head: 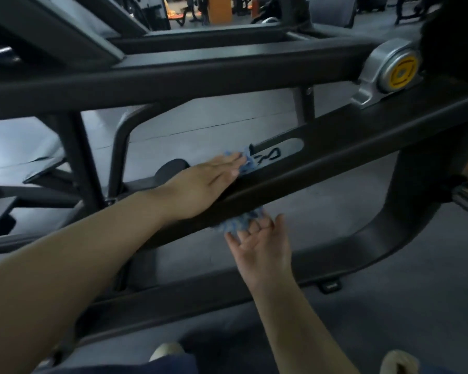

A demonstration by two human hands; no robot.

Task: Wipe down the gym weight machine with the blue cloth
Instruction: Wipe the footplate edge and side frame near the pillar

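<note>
Apparently both hands flatten fuzzy blue cloth (247, 163) on a matte black beam (322, 168): left hand (203, 184) above, right hand (260, 244) below.

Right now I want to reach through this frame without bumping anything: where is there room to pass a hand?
The widest gap lies between the upper beam and the slanted lower beam, right of the curved tube. It is crowded where the left hand presses the blue cloth and the right hand meets it beneath.

blue cloth (247, 160): fuzzy, draped over slanted bar, hanging below | weight machine (335, 147): black frame, yellow-capped silver pivot
</note>
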